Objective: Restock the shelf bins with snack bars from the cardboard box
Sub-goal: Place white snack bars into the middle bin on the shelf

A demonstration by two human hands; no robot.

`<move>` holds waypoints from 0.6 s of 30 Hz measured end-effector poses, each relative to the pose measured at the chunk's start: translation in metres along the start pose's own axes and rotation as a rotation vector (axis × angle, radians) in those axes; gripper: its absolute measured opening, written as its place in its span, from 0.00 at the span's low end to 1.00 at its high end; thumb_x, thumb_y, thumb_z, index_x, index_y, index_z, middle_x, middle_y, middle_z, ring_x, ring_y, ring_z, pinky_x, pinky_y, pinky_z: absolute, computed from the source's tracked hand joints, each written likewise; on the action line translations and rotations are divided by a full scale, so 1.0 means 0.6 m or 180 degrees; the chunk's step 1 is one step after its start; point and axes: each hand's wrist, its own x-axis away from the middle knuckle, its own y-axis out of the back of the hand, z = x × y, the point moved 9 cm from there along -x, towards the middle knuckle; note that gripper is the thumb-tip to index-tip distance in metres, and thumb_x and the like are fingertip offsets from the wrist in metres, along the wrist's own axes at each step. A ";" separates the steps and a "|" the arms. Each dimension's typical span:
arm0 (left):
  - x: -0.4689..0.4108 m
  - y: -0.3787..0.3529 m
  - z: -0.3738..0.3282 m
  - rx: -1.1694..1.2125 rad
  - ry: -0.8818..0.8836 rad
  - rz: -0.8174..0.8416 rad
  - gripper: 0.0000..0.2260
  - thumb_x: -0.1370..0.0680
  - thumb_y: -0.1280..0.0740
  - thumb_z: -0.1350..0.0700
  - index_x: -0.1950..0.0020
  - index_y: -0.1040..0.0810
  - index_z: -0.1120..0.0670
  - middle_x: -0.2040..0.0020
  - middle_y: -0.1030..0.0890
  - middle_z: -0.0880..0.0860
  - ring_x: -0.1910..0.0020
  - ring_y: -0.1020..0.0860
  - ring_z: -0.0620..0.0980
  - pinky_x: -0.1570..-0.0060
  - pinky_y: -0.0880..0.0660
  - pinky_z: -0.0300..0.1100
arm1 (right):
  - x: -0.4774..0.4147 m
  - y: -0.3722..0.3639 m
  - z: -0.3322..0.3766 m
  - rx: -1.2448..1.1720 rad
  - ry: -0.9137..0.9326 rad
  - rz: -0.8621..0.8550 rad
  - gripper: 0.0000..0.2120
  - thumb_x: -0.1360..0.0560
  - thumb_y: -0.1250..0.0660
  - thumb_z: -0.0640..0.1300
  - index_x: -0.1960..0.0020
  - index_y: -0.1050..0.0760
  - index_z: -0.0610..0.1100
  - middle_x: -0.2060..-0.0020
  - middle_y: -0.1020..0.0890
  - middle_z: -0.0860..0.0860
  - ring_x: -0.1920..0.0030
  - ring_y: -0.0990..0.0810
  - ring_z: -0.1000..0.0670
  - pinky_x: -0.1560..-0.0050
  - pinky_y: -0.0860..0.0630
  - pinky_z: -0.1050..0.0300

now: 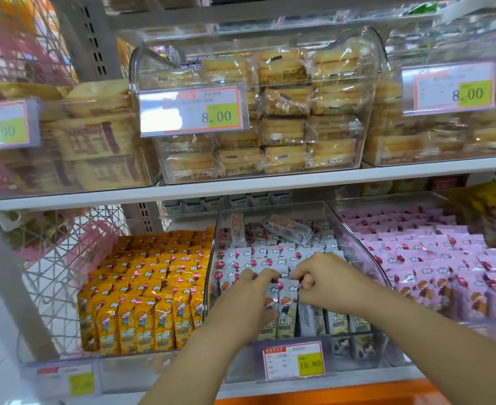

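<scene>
Restocking in progress, head view. The left hand and the right hand meet over the near rows of the middle bin. Both have their fingers curled narrowly. The left is folded over the tops of the white snack bars, and the right pinches the crimped upper edge of one of them. The bars stand upright in tight rows that fill the bin from near to far.

Judged by their look, the bars are light, with thin glossy film that is slippery and easily creased. The contents are probably brittle, so the crimped top seam or the two flat faces offer the safest hold, with little squeeze.

Two stray packets lie loose on the far rows. The yellow bars fill the bin to the left and the pink bars fill the one to the right. The upper shelf board overhangs the far part of the bin and limits entry from above, and the clear side walls hem the hands in. A price tag hangs at the near lip. The cardboard box is not in view.
</scene>
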 end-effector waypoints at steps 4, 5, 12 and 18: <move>0.001 0.012 -0.001 0.0026 0.0022 -0.0174 0.25 0.24 0.31 0.47 0.30 0.36 0.44 0.34 0.37 0.51 0.42 0.25 0.53 0.44 0.28 0.44 | -0.004 0.001 -0.003 -0.0134 -0.0108 -0.0065 0.11 0.30 0.34 0.38 0.51 0.21 0.33 0.57 0.19 0.37 0.62 0.21 0.44 0.57 0.23 0.57; 0.001 0.013 -0.002 -0.0037 0.0013 -0.0183 0.25 0.24 0.31 0.47 0.30 0.36 0.44 0.34 0.37 0.51 0.43 0.24 0.53 0.44 0.27 0.44 | -0.003 0.002 -0.003 -0.0150 -0.0128 -0.0071 0.10 0.30 0.32 0.39 0.52 0.21 0.33 0.55 0.19 0.38 0.57 0.19 0.44 0.54 0.22 0.56; -0.006 0.010 -0.015 -0.0479 -0.0107 0.0036 0.26 0.25 0.29 0.54 0.31 0.36 0.49 0.35 0.33 0.53 0.43 0.24 0.58 0.47 0.26 0.48 | 0.002 0.015 -0.001 -0.0292 -0.0108 -0.0010 0.06 0.32 0.24 0.42 0.57 0.19 0.49 0.68 0.20 0.59 0.65 0.22 0.61 0.67 0.33 0.71; -0.015 0.008 -0.028 0.0002 -0.0106 -0.0054 0.21 0.26 0.28 0.53 0.37 0.32 0.52 0.39 0.30 0.52 0.46 0.25 0.53 0.53 0.31 0.42 | 0.005 0.011 -0.005 -0.0021 0.0159 0.0002 0.13 0.31 0.24 0.44 0.52 0.25 0.52 0.62 0.27 0.58 0.63 0.29 0.60 0.66 0.35 0.68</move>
